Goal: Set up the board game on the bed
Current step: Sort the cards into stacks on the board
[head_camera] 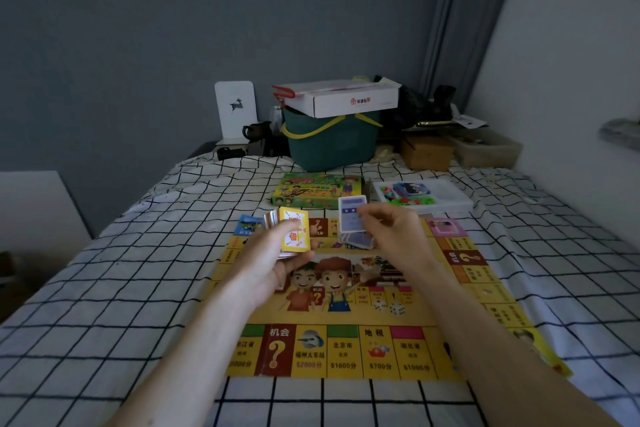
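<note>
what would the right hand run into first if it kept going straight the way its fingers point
The right hand holds a blue-backed card and points left, toward the left hand with its yellow-topped card stack. It would probably meet that stack first, though depth is unclear.

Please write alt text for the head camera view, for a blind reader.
Over a yellow game board on a checked bed, the left hand holds a card stack; the right hand pinches a blue card.
</note>
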